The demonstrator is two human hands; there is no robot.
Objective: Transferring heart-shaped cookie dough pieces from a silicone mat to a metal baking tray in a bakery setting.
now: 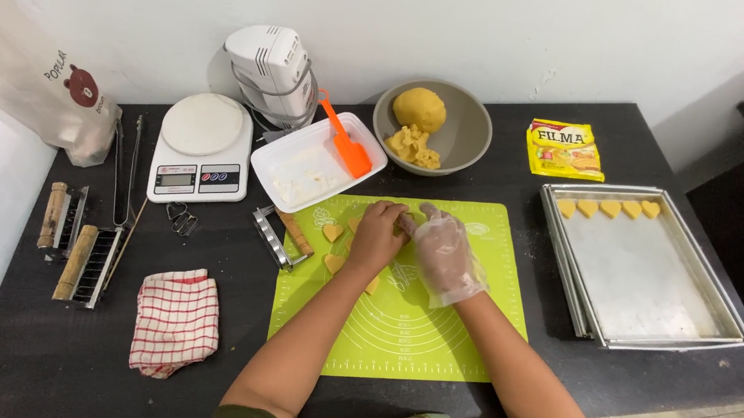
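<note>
Over the green mat [415, 329] on the dark worktop [36, 359] I see my two hands meet: the bare left hand [379, 235] curls down, the gloved right hand [442, 251] pinches beside it, both closed on something between them that I cannot make out. Heart-shaped dough pieces [332, 232] lie just left of my left hand, tips pointing toward me. Farther right, a metal tray [653, 278] carries a row of hearts; behind, a grey bowl [463, 136] holds dough.

Bare forearms, dark olive-green sleeves pushed up
Left hand [377, 236] ungloved — right hand [442, 251] in a loose, clear plastic glove.
</note>
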